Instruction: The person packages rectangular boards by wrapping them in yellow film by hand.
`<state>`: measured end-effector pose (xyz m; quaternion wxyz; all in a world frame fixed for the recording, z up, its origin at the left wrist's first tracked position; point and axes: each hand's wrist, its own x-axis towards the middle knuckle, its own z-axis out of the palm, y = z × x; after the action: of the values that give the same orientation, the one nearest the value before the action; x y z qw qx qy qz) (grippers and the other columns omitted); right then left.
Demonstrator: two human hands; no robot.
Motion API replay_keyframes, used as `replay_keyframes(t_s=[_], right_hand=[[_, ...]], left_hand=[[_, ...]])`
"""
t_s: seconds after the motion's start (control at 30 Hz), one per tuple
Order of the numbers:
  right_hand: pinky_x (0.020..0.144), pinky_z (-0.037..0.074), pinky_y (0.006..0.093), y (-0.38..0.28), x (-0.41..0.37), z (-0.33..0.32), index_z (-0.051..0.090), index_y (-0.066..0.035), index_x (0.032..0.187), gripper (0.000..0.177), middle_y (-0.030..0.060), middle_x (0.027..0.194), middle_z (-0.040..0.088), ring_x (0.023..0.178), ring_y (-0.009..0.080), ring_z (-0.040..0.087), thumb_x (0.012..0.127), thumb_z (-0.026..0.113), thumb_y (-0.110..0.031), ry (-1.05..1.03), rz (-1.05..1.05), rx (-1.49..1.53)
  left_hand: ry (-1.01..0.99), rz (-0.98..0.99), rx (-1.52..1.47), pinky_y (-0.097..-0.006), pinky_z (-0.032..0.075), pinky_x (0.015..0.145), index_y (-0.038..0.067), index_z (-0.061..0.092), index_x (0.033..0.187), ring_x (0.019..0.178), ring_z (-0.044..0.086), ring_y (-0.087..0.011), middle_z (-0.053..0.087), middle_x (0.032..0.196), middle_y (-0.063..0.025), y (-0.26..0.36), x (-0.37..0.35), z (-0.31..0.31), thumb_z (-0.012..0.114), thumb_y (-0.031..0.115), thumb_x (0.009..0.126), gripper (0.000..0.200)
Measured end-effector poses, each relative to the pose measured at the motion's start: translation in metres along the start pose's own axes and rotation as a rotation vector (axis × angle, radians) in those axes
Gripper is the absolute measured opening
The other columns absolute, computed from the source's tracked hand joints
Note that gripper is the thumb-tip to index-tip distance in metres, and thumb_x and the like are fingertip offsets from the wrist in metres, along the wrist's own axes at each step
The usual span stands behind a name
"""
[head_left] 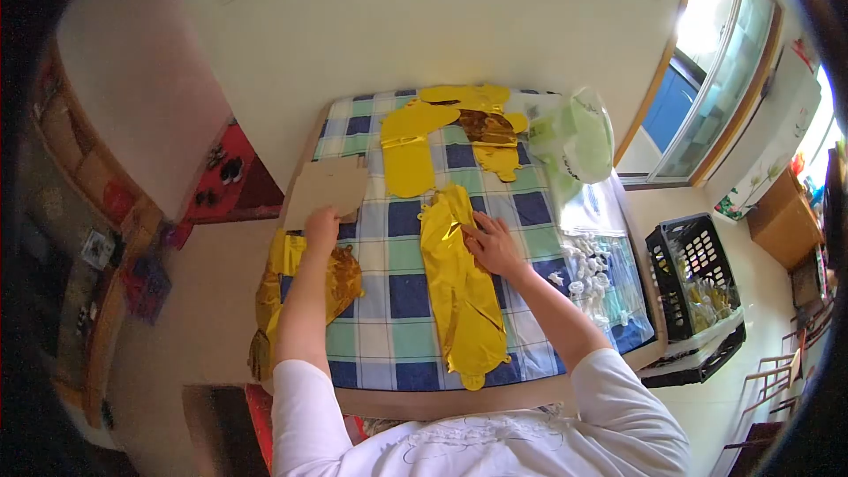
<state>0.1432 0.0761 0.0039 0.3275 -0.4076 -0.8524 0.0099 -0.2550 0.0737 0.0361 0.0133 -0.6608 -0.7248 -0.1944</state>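
A long gold foil balloon (461, 291), flat and creased, lies lengthwise down the middle of the checked cloth. My right hand (495, 245) rests on its upper right edge with the fingers stretched out. At the left side of the table, my left hand (321, 226) is closed at the lower edge of a brown cardboard sheet (325, 187); its fingertips are partly hidden. Below that hand, another gold foil piece (344, 284) hangs over the table's left edge, partly behind my forearm. More flat gold foil balloons (408, 159) lie at the far side.
A pale green plastic bag (574, 137) stands at the back right. Nearer, small white pieces (585, 278) lie on clear plastic (625, 274). A black crate (698, 256) stands beyond the table's right edge. Shoes (231, 170) are on a red mat at the left.
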Motion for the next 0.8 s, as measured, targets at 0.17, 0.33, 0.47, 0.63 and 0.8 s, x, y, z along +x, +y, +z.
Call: replay_keyframes(t_s=[0.17,0.33,0.47,0.63,0.8], right_hand=[[0.099,0.036,0.0485,0.001,-0.002,0.003,0.063,-0.013,0.117,0.032,0.0177,0.13,0.052,0.116,0.035,0.052,0.089,0.057,-0.026,-0.002,-0.001,0.007],[0.099,0.036,0.0485,0.002,0.001,-0.001,0.063,-0.012,0.118,0.032,0.0182,0.13,0.051,0.115,0.0355,0.052,0.088,0.058,-0.025,-0.018,-0.013,-0.002],[0.099,0.036,0.0513,0.003,-0.003,0.004,0.061,-0.01,0.118,0.033,0.0203,0.132,0.049,0.122,0.0359,0.047,0.089,0.056,-0.026,-0.033,0.0,0.02],[0.101,0.034,0.0516,0.002,-0.001,0.003,0.061,-0.011,0.119,0.034,0.0197,0.133,0.049,0.126,0.0351,0.045,0.089,0.056,-0.025,-0.062,0.045,0.038],[0.102,0.034,0.0488,0.005,-0.002,0.0,0.062,-0.011,0.119,0.034,0.0194,0.132,0.05,0.124,0.0354,0.046,0.087,0.058,-0.021,-0.058,-0.014,-0.036]], left_hand=[[-0.059,0.008,0.074,-0.0483,0.049,0.076,0.002,0.067,0.087,0.087,0.062,-0.0352,0.065,0.087,-0.0179,-0.003,0.001,-0.005,0.065,0.013,0.082,0.012],[-0.017,0.024,-0.013,-0.047,0.049,0.075,0.002,0.069,0.086,0.083,0.063,-0.0358,0.065,0.084,-0.0189,-0.003,0.003,-0.014,0.066,0.016,0.083,0.015],[-0.115,0.084,-0.035,-0.0456,0.049,0.075,0.004,0.069,0.093,0.087,0.062,-0.0355,0.065,0.091,-0.0178,-0.008,0.003,-0.018,0.064,0.013,0.084,0.014],[0.211,0.203,-0.103,-0.0435,0.049,0.072,0.009,0.068,0.104,0.085,0.06,-0.0326,0.063,0.092,-0.0139,0.049,-0.023,-0.048,0.061,0.01,0.084,0.021],[0.089,0.679,-0.126,-0.0387,0.05,0.073,0.013,0.067,0.108,0.082,0.061,-0.0258,0.062,0.084,-0.0061,0.174,-0.131,-0.068,0.064,0.015,0.084,0.025]])
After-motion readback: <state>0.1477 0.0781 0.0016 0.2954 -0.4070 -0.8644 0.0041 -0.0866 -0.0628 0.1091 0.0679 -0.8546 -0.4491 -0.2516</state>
